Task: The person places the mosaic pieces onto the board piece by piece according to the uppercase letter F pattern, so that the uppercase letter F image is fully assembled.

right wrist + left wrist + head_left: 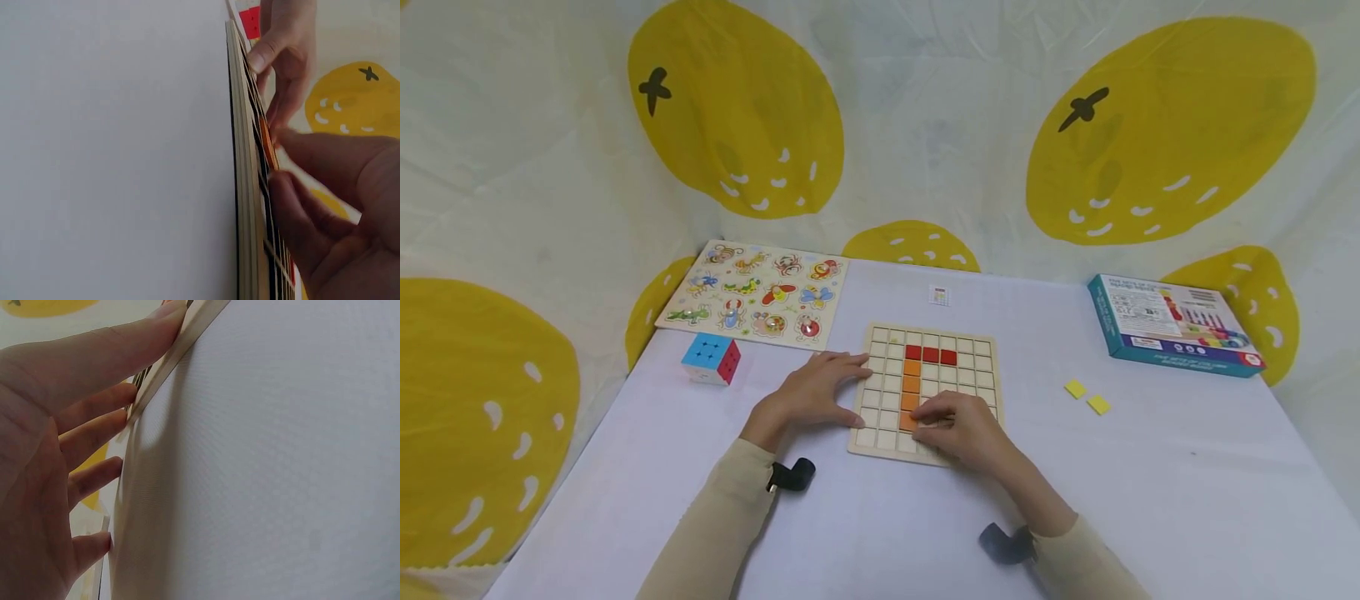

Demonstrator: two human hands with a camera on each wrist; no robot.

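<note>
A wooden grid board (867, 437) lies on the white-covered table. Three red square tiles (930, 356) sit in a row near its top. Several orange tiles (911, 383) run down a column below the leftmost red one. My right hand (964, 429) has thumb and index finger at the lowest orange tile (906, 422), pinching it in its cell; in the right wrist view the fingertips meet an orange edge (267, 145). My left hand (811, 392) rests at the board's left edge with fingers spread, its thumb (134, 353) touching the rim.
Two yellow tiles (1087, 398) lie right of the board. A small printed card (939, 295) is beyond it. An insect puzzle board (752, 293) and a puzzle cube (711, 358) stand to the left, a teal-sided box (1176, 325) to the far right.
</note>
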